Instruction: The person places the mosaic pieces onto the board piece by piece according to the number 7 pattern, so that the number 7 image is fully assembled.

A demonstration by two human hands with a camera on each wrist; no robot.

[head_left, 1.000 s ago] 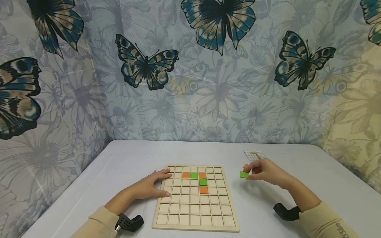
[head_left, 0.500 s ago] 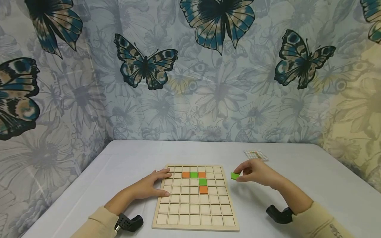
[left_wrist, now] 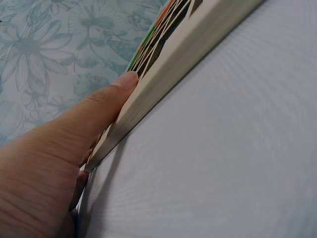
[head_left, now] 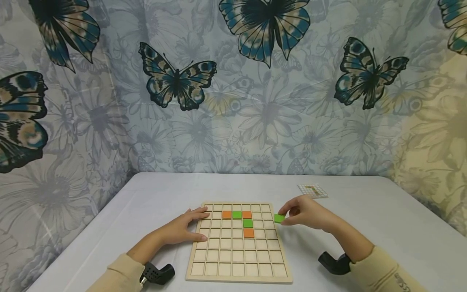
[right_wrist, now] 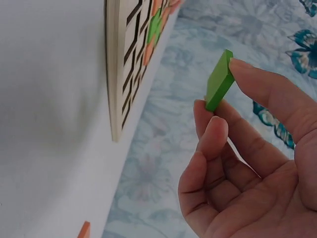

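A wooden grid board (head_left: 221, 256) lies on the table. Orange tiles (head_left: 226, 214) and green tiles (head_left: 236, 214) fill a few of its cells, forming a row near the far edge and a line coming down from its right end. On the board's left edge rests my left hand (head_left: 179, 228), fingers spread; the left wrist view shows the thumb (left_wrist: 106, 96) on the frame. With thumb and fingertips my right hand (head_left: 310, 214) pinches a square green tile (right_wrist: 219, 83), held above the table by the board's right edge, tilted in the right wrist view.
Farther back on the right lies a small printed grid card (head_left: 313, 191). A loose orange tile (right_wrist: 84, 230) shows at the bottom of the right wrist view. Behind the white table (head_left: 164, 190) hangs a butterfly-patterned cloth (head_left: 268, 134).
My right hand has carried the green tile leftward to the board's right edge, away from the loose orange tile and the card. My left hand has stayed in place.
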